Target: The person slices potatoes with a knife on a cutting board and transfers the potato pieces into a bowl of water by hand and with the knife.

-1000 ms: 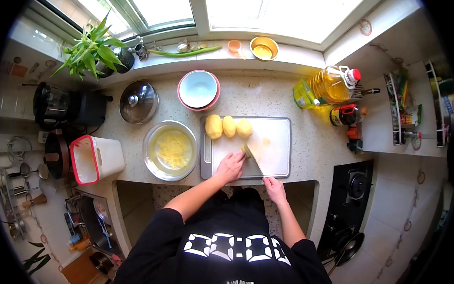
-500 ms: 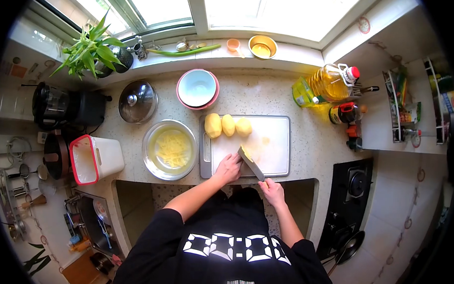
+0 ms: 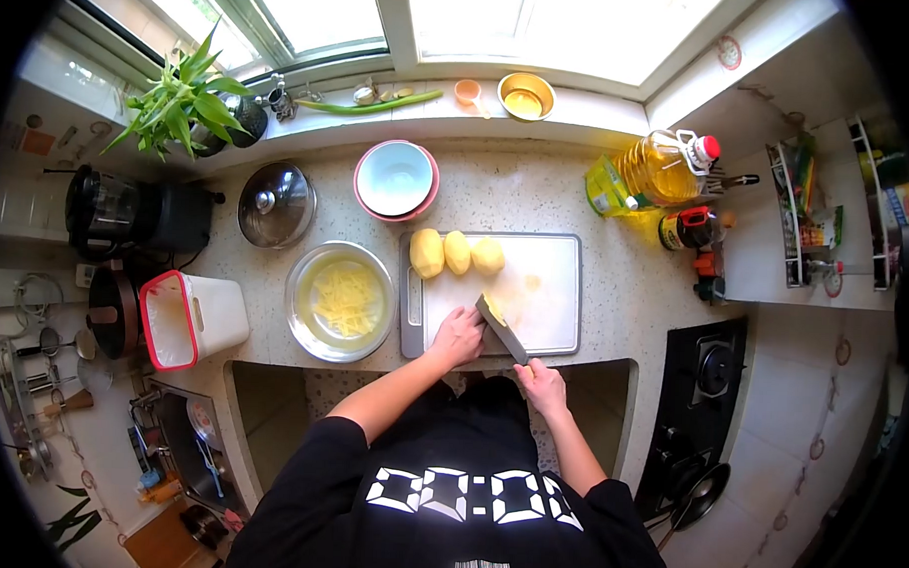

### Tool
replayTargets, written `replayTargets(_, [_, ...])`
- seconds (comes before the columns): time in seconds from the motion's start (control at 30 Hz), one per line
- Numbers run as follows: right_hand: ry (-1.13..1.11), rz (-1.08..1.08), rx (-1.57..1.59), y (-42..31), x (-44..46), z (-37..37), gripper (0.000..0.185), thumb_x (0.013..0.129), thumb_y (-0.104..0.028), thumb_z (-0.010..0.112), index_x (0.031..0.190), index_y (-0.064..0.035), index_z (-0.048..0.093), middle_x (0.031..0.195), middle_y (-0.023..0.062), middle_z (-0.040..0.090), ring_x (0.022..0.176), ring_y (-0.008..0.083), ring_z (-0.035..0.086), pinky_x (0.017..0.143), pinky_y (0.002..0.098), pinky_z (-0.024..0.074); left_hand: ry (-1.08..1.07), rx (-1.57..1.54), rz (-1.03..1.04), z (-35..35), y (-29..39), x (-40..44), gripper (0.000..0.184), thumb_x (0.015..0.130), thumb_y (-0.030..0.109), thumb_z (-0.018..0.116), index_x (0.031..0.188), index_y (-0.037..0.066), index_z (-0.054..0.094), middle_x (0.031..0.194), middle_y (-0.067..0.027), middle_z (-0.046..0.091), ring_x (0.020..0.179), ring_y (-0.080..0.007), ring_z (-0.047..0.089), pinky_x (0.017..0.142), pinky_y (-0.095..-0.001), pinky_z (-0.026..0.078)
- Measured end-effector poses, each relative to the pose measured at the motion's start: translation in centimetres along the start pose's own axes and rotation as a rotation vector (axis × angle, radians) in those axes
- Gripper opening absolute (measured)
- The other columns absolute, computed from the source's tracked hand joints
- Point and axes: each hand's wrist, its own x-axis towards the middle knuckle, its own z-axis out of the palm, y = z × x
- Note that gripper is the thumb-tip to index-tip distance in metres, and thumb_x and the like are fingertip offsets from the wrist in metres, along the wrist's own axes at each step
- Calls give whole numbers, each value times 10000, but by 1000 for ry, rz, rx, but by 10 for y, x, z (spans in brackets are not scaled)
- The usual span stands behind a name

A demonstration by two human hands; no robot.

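In the head view my right hand (image 3: 543,385) is wrapped round the handle of a kitchen knife (image 3: 505,334), its blade slanting up and left over the cutting board (image 3: 559,288). My left hand (image 3: 459,338) has its fingers curled beside the blade, pressing on a potato largely hidden by hand and knife. A yellow sliver of cut potato (image 3: 496,302) shows along the blade's far end. Three peeled potatoes, among them a larger one (image 3: 426,254), lie in a row on the board's far left. Left of the board, a metal bowl (image 3: 291,323) holds potato strips (image 3: 346,298) in liquid.
Stacked bowls (image 3: 394,177) and a glass pot lid (image 3: 275,204) stand behind the metal bowl. A red-rimmed white bin (image 3: 219,323) is on the left. Oil and sauce bottles, including a large oil jug (image 3: 661,169), crowd the right back. The stove (image 3: 693,403) lies right.
Hardly anything differs. Both hands, the knife and the potatoes stay in nearly the same places; the whole view has shifted very slightly.
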Motion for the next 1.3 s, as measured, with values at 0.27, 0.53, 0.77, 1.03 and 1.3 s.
replayTargets(0.27, [17, 5, -19, -7, -1, 1, 513, 972, -591, 599, 872, -88, 597, 749, 247, 678, 760, 476, 683, 636, 554, 533, -33, -10, -25, 7, 0, 3, 413, 769, 269, 706, 1123, 58, 727, 1218, -95, 662, 1231, -237, 569, 1082, -418, 421])
replayTargets(0.53, [18, 17, 24, -5, 5, 3, 491, 991, -560, 593, 892, -79, 613, 758, 258, 672, 784, 486, 676, 651, 551, 525, -15, -8, -25, -5, 2, 5, 464, 767, 244, 703, 1176, 24, 701, 1301, -115, 641, 1246, -236, 579, 1083, -394, 438])
replayTargets(0.77, [66, 116, 324, 14, 11, 16, 497, 987, -552, 612, 888, -65, 623, 725, 219, 672, 730, 432, 693, 620, 506, 524, 43, -14, -24, 3, 1, 3, 657, 775, 269, 709, 1362, -5, 600, 1413, -108, 590, 1347, -222, 529, 1133, -408, 405])
replayTargets(1.03, [245, -97, -107, -23, -9, -14, 472, 900, -555, 726, 835, -98, 623, 709, 150, 693, 646, 380, 694, 574, 488, 534, 270, -229, -51, -14, 3, -29, 531, 771, 134, 711, 1282, 5, 645, 1345, -163, 615, 1295, -323, 563, 1127, -458, 430])
replayTargets(1.3, [177, -434, -203, -108, 9, -24, 495, 813, -557, 800, 788, -107, 594, 693, 101, 671, 627, 317, 689, 544, 429, 530, 594, -362, -266, -127, 7, -117, 307, 804, 88, 711, 1103, 20, 708, 1091, -142, 675, 1061, -336, 642, 968, -424, 511])
